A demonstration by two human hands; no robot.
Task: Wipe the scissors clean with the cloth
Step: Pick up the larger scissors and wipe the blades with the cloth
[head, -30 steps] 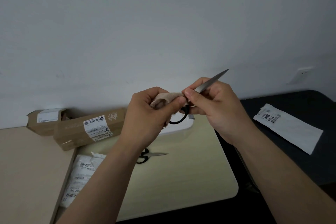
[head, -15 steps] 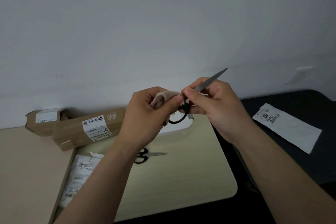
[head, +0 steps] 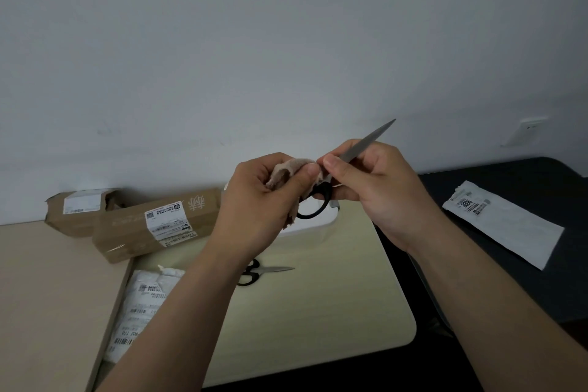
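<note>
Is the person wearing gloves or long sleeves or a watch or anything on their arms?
No. The left hand and the right hand are both bare, with no gloves. Both forearms are uncovered as far as the picture shows, so no sleeve is in view. No watch, ring or bracelet shows. The fingernails look short and plain.

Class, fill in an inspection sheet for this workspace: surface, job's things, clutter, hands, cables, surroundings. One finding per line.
Surface: pale table; dark surface to its right.
Job's things: scissors held up, blade tip pointing up-right, black handle loop below; beige cloth bunched beside the blade.
Clutter: second scissors lying flat; two cardboard boxes; white parcel bag; white labelled envelope.
Hands: left hand grips the cloth; right hand grips the scissors.
Cables: nothing seen.
Surroundings: plain wall with a socket.
</note>
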